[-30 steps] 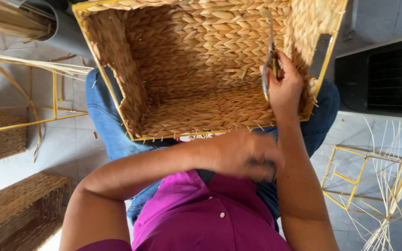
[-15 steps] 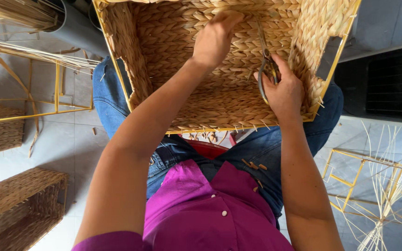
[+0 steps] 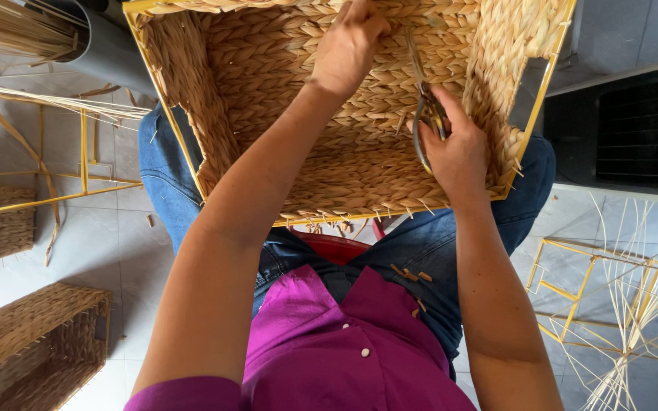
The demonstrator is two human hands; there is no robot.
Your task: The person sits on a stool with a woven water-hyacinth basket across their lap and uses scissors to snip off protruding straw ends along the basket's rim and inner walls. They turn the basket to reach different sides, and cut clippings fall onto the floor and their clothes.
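Note:
A large woven straw basket (image 3: 192,99) on a yellow metal frame rests on my lap, its opening facing me. My left hand (image 3: 348,46) reaches deep inside and pinches the weave on the far inner wall. My right hand (image 3: 455,148) is inside the basket near its right wall, shut on a pair of metal scissors (image 3: 424,114) whose blades point up toward my left hand. Short cut straw ends stick out along the near rim.
Bare yellow wire frames stand on the tiled floor at left (image 3: 55,152) and at right (image 3: 611,289), with loose reeds around them. Finished woven baskets (image 3: 32,342) sit at lower left. A grey pipe (image 3: 108,49) and a dark grille (image 3: 641,129) lie beyond.
My left hand rose from my chest and went up into the basket to its far wall. My right hand with the scissors stayed near the right wall, shifting slightly.

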